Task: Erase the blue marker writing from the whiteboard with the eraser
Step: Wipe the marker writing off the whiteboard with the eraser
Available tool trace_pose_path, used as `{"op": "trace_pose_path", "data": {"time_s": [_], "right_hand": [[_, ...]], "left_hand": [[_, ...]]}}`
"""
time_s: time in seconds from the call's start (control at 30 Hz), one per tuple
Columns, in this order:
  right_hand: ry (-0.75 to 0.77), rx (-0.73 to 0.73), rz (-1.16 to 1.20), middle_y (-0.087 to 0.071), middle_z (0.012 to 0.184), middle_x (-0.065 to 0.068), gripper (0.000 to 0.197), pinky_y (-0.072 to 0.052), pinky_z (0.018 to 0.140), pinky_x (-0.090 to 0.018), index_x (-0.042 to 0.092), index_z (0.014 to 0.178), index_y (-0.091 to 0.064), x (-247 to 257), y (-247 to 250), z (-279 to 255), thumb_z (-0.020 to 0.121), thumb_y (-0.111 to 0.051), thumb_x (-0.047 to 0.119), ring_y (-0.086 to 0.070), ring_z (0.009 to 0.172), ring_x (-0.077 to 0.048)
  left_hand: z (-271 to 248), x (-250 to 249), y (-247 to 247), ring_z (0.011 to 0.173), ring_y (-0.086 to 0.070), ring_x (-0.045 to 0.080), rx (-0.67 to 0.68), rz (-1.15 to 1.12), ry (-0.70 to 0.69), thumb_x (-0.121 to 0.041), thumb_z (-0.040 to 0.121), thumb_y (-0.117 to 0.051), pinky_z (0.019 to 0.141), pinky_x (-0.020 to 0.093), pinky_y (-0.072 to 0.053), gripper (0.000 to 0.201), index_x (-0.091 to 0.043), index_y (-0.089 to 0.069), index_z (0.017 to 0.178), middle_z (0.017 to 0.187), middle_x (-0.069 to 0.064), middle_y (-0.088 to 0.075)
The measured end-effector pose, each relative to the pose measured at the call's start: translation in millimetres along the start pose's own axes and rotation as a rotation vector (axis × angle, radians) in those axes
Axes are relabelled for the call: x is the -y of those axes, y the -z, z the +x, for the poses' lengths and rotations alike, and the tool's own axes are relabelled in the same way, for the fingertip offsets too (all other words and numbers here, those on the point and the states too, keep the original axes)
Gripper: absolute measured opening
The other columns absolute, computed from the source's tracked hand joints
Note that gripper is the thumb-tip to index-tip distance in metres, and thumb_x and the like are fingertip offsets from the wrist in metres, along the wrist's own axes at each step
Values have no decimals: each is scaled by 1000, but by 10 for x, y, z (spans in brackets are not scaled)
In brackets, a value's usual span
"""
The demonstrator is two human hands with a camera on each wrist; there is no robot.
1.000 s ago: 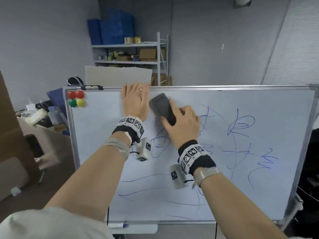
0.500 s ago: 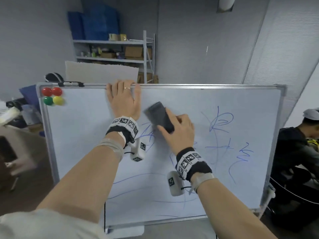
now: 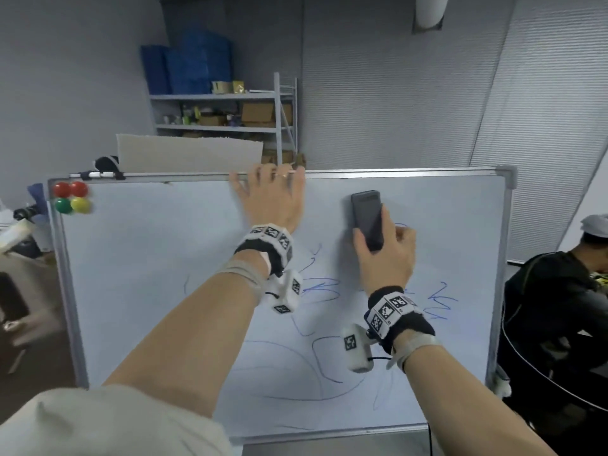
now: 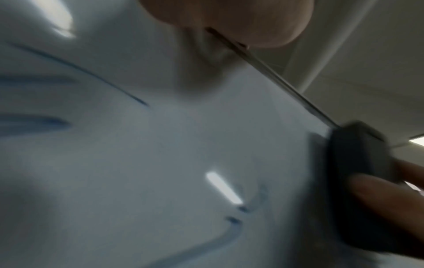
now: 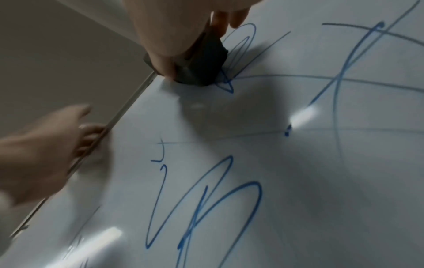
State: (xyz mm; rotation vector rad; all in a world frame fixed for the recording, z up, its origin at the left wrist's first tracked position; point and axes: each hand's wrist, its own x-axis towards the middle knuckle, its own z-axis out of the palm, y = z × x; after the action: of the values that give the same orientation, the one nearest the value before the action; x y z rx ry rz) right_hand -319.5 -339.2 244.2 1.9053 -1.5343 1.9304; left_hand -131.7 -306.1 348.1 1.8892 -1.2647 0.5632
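The whiteboard [image 3: 148, 274] stands upright in front of me, with blue marker writing [image 3: 324, 287] across its middle, right and lower parts. My right hand [image 3: 381, 255] grips a dark grey eraser [image 3: 366, 215] and presses it upright on the board's upper right of centre. The right wrist view shows the eraser [image 5: 201, 61] sitting on a blue scribble [image 5: 229, 85]. My left hand [image 3: 269, 192] lies flat on the board with spread fingers, fingertips at the top frame. In the left wrist view the eraser [image 4: 358, 154] is at the right edge.
Red, green and yellow magnets [image 3: 70, 197] sit in the board's top left corner, and a marker [image 3: 98, 175] lies on the top frame. A person in black [image 3: 552, 291] sits just right of the board. A metal shelf [image 3: 223, 113] stands behind.
My right hand has carried the eraser rightward and turned it upright. Blue strokes in the upper middle are gone. My left hand stayed at the top edge.
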Motion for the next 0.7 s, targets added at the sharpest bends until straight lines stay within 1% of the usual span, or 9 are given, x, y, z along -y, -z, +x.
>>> {"op": "trace_pose_path", "data": {"time_s": [0.13,0.23,0.3,0.37,0.43,0.5,0.57,0.63,0.7], "right_hand": [[133,26,-68,-54,102,-8,63,-47,81,-39,29,143,-53,-260,106,157,85,-71,47,-56,88,-27],[-22,-53,-54,-52,107,-11,65,-51,85,-43,28,148,-46,-617,288,342,91,-69,47,-54,91,-29],[-131,-73,-59,-51,112,-12,66,-51,90,-47,29,151,-42,-781,376,425,93,-66,49,-53,94,-30],[-166,-75,-29,-50,113,-12,66,-51,91,-46,28,151,-43,-854,378,449,92,-68,47,-52,94,-28],[-69,-39,56,-49,107,-10,67,-50,87,-38,28,147,-49,-757,310,395,87,-75,43,-51,91,-25],[161,102,90,-50,101,-7,66,-45,81,-33,31,141,-56,-577,200,259,82,-79,45,-51,87,-24],[353,244,26,-52,101,-5,61,-41,82,-35,35,138,-58,-430,118,159,82,-70,57,-52,89,-25],[347,269,-26,-53,102,-4,62,-40,84,-38,39,139,-55,-397,133,228,83,-58,65,-52,91,-25],[194,208,-21,-51,102,-5,62,-41,86,-40,40,143,-51,-513,240,392,85,-63,61,-51,91,-27]], "left_hand": [[-125,-459,-241,134,-37,24,-90,-26,-38,-52,98,-25,121,55,-6,50,-25,-58,123,126,1,-54],[-118,-413,-370,133,-39,25,-190,23,-72,-46,98,-31,120,55,-12,46,-21,-56,126,129,2,-54],[-91,-401,-401,136,-36,27,-194,11,-50,-46,98,-29,121,54,-11,47,-19,-55,126,133,3,-52],[-87,-449,-436,140,-31,27,-178,-4,-7,-48,98,-27,122,52,-8,49,-18,-53,127,136,4,-49],[-75,-480,-466,140,-29,27,-179,-1,3,-50,97,-27,122,51,-6,51,-19,-53,127,136,3,-48],[-77,-478,-483,141,-28,26,-167,14,4,-52,96,-26,122,50,-5,52,-20,-52,128,137,2,-47],[-62,-464,-481,141,-27,25,-154,17,-1,-51,96,-26,122,50,-6,51,-21,-51,128,138,1,-46],[-41,-440,-441,141,-27,23,-137,-15,10,-50,97,-24,122,49,-7,49,-22,-51,128,138,-1,-46],[-42,-406,-411,141,-27,21,-121,-54,11,-47,97,-23,122,47,-7,48,-24,-51,127,138,-3,-46]]}}
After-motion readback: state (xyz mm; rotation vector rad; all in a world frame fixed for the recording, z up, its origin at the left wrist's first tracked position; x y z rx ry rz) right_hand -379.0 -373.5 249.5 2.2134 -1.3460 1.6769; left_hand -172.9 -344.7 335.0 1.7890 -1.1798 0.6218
